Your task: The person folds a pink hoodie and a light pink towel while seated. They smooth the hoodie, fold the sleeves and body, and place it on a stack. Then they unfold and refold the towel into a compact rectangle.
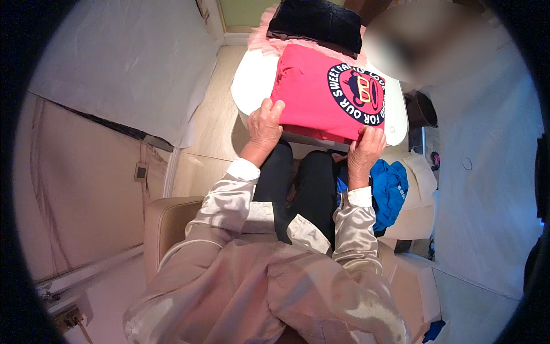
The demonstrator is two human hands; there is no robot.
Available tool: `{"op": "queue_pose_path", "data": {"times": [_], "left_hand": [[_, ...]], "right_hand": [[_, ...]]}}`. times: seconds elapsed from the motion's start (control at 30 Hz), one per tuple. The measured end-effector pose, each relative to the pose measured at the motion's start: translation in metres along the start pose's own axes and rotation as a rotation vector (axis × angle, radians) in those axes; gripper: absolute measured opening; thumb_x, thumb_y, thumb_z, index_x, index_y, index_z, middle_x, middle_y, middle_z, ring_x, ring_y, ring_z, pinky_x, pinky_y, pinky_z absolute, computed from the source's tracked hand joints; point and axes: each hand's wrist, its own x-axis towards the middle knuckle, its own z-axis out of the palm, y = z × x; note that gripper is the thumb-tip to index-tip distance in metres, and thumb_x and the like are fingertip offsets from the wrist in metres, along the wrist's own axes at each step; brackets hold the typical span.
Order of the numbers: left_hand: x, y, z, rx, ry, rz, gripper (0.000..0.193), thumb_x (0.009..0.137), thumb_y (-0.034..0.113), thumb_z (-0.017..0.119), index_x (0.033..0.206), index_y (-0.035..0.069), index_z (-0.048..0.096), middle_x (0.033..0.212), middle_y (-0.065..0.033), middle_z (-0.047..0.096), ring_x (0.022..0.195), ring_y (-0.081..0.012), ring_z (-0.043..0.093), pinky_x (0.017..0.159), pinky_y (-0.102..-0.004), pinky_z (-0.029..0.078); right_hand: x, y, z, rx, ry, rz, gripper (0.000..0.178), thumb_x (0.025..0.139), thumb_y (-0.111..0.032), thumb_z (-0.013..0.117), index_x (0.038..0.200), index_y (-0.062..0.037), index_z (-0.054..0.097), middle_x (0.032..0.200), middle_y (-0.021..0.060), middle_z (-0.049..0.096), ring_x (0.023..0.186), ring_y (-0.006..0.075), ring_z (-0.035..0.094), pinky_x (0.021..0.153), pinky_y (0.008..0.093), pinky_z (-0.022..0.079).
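A red top [306, 86] with a round dark print lies folded into a rectangle on a small white table [247, 86]. At its near left corner, my left hand [265, 123] is closed on the fabric, thumb and fingers pinching the edge. My right hand [366, 150] grips the near right corner in the same way, just below the print. The near edge of the top reaches the table's front edge, above my knees. Beyond it, a folded black velvety garment [315, 24] rests on pink ruffled tulle [260, 39].
A crumpled blue garment [389, 192] lies beside my right thigh on the seat. The beige armchair's arm [166, 226] stands at my left. A dark bin [423, 109] is right of the table. White sheeting [481, 189] hangs along the right side. One area at the upper right is blurred.
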Motion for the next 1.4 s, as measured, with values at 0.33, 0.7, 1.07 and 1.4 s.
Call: {"op": "queue_pose_path", "data": {"times": [0.33,0.7,1.07,1.4], "left_hand": [[0.008,-0.014,-0.015,0.037,-0.252,-0.011,0.040,0.068,0.003,0.073,0.103,0.012,0.057,0.089,-0.0129,0.057,0.078,-0.0385,0.065,0.068,-0.0477,0.051],[0.113,0.038,-0.040,-0.139,0.065,0.281,0.059,0.087,0.038,0.072,0.133,0.005,0.055,0.132,-0.0190,0.059,0.123,-0.0363,0.055,0.105,-0.0470,0.041],[0.078,0.022,0.020,-0.005,-0.270,0.166,0.074,0.093,0.051,0.063,0.149,0.006,0.044,0.154,-0.0253,0.037,0.145,-0.0388,0.034,0.118,-0.0502,0.025],[0.238,-0.062,0.058,-0.391,-0.517,0.020,0.036,0.089,0.024,0.072,0.115,0.001,0.064,0.098,-0.0120,0.071,0.090,-0.0231,0.067,0.081,-0.0354,0.052]], "right_hand": [[-0.013,0.033,0.014,0.001,-0.053,0.210,0.028,0.072,0.007,0.065,0.092,-0.0081,0.054,0.094,0.0129,0.048,0.092,0.0358,0.051,0.082,0.0469,0.041],[0.082,0.008,0.010,0.288,-0.004,0.121,0.029,0.092,-0.008,0.057,0.121,-0.0068,0.061,0.125,0.0157,0.059,0.119,0.0332,0.056,0.098,0.0468,0.042],[0.093,0.015,0.063,0.017,-0.246,-0.025,0.046,0.098,-0.038,0.057,0.135,-0.0105,0.059,0.143,0.0151,0.053,0.138,0.0344,0.044,0.111,0.0486,0.030],[0.176,0.130,0.131,0.407,-0.420,0.390,0.032,0.100,-0.032,0.055,0.103,-0.0059,0.073,0.091,0.0168,0.072,0.087,0.0345,0.068,0.081,0.0417,0.052]]}}
